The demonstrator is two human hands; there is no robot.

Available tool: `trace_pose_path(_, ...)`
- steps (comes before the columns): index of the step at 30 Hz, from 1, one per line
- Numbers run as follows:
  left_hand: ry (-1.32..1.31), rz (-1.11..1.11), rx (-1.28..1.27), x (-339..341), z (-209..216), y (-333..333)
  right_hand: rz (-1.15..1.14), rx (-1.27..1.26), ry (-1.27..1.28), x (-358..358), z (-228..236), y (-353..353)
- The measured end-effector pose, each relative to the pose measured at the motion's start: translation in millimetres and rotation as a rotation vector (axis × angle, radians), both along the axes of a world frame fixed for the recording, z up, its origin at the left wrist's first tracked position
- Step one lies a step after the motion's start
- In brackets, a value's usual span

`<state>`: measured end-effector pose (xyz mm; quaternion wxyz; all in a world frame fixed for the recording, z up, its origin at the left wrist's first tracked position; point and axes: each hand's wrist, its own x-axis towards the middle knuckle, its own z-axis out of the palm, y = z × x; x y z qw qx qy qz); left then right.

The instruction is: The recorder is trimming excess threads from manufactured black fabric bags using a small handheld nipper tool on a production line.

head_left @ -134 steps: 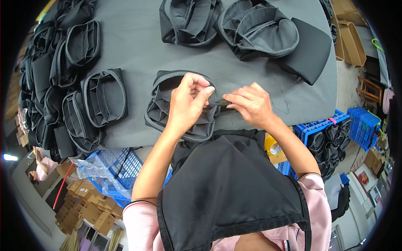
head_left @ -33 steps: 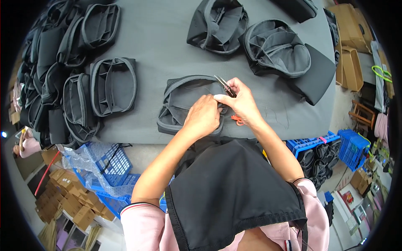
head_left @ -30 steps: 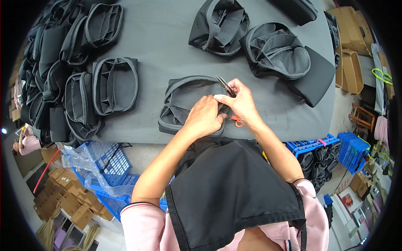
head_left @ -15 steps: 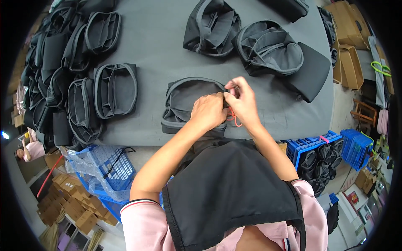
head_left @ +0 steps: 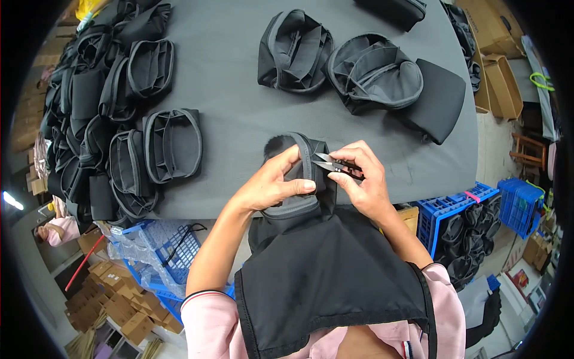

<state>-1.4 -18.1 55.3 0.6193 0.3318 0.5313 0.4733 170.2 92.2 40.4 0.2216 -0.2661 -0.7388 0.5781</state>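
Note:
My left hand grips a black fabric pouch at the table's near edge, thumb and fingers pinching its zippered rim. The pouch is tilted up on its side, its opening turned to the left. In my right hand is a small pair of thread snips with dark handles. Their silvery blades point left and stand apart, with the tips close against the pouch's rim. Whether a thread lies between the blades is too small to tell.
Open black pouches with inner dividers and a big heap of them lie on the left of the grey table. More pouches lie at the far right. Blue crates stand below the table's near edge on both sides.
The pouch has been tipped from lying flat to standing on its side, nearer to me. My left hand has shifted to its rim. The snips now show in my right hand with blades pointing left.

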Motion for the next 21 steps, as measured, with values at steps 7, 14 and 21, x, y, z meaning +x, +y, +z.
trace_pose_path(7, -0.054, 0.021, -0.077, 6.9, -6.2, -8.6, 0.043, 0.322, 0.007, -2.1, 8.0, 1.8)
trace_pose_path(14, -0.025, 0.096, -0.018, 21.2, 1.5, -7.8, -0.134, 0.244, 0.056, 4.3, 17.0, -6.2)
trace_pose_path(21, -0.078, 0.342, -0.091, 32.2, -0.2, -7.3, -0.057, 0.141, -0.023, 22.4, 10.1, -7.5)
